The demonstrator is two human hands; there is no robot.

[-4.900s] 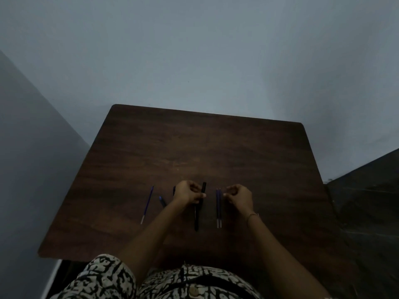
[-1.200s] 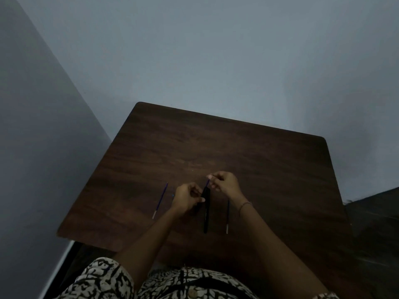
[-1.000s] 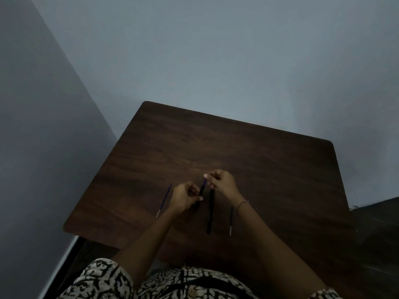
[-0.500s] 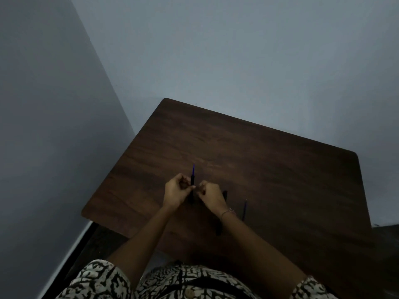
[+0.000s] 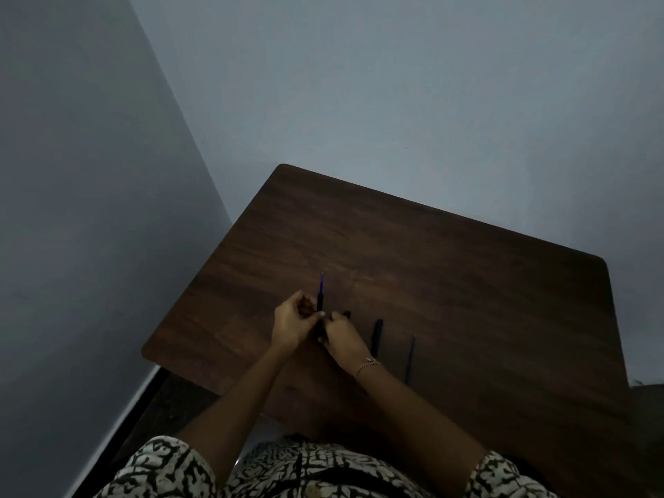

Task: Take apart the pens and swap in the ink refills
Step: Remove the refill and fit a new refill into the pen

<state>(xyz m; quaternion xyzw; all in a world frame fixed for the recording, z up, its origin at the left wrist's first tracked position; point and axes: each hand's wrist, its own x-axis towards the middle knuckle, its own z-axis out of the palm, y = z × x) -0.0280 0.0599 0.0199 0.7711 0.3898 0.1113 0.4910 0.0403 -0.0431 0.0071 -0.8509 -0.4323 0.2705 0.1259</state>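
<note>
update | we're feeding the refill (image 5: 322, 283) into the barrel (image 5: 319, 303) now, a second ago it was only heading over | left hand (image 5: 293, 323) gripping the barrel, right hand (image 5: 341, 336) pinching it lower | pen (image 5: 376, 336) and spare refill (image 5: 410, 359) waiting on the table (image 5: 467, 282) | guessing this swap's nearly wrapping up

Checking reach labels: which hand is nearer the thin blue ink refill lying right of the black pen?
Right. The right hand is left of the thin blue ink refill, the black pen lying between; the left hand is farther left.
</note>
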